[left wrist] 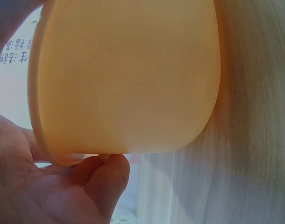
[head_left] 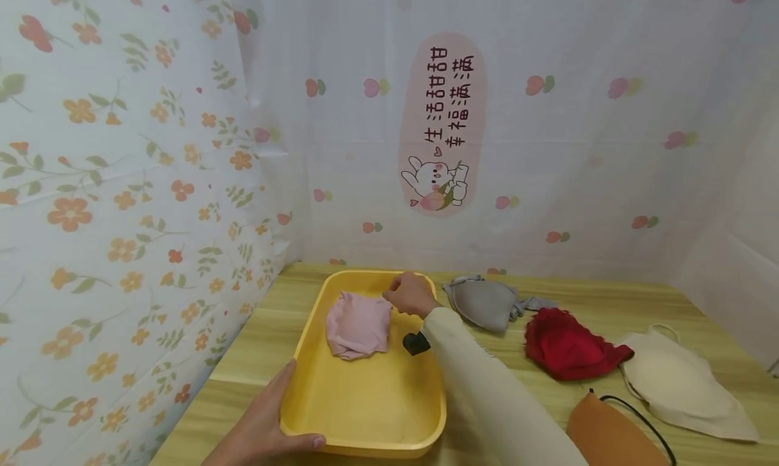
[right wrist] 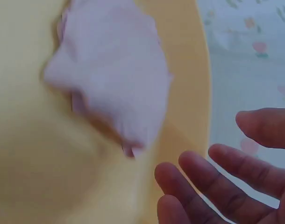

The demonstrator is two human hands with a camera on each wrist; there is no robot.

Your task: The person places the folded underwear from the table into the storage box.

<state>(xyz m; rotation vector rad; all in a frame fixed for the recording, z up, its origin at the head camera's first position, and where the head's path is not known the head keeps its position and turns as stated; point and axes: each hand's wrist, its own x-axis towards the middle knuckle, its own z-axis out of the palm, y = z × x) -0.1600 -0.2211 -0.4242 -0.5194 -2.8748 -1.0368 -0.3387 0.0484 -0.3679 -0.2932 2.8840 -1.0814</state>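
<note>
A yellow plastic basin (head_left: 365, 412) stands on the wooden table. Inside it, toward the far left, lies a folded pink garment (head_left: 359, 325), which also shows in the right wrist view as pink cloth (right wrist: 114, 70). My left hand (head_left: 258, 418) grips the near left corner of the basin, thumb along the front rim. In the left wrist view the fingers (left wrist: 110, 175) bend round the basin's edge. Over the basin's far right side is my right hand (head_left: 412, 295), just right of the pink garment. Its fingers (right wrist: 226, 196) are spread and relaxed, holding nothing.
Right of the basin lie a grey bra (head_left: 483, 304), a red bra (head_left: 566, 344), a cream bra (head_left: 681, 378) and an orange-brown garment (head_left: 611, 432) with a black strap. Printed curtains (head_left: 353, 161) hang behind and to the left of the table (head_left: 243, 358).
</note>
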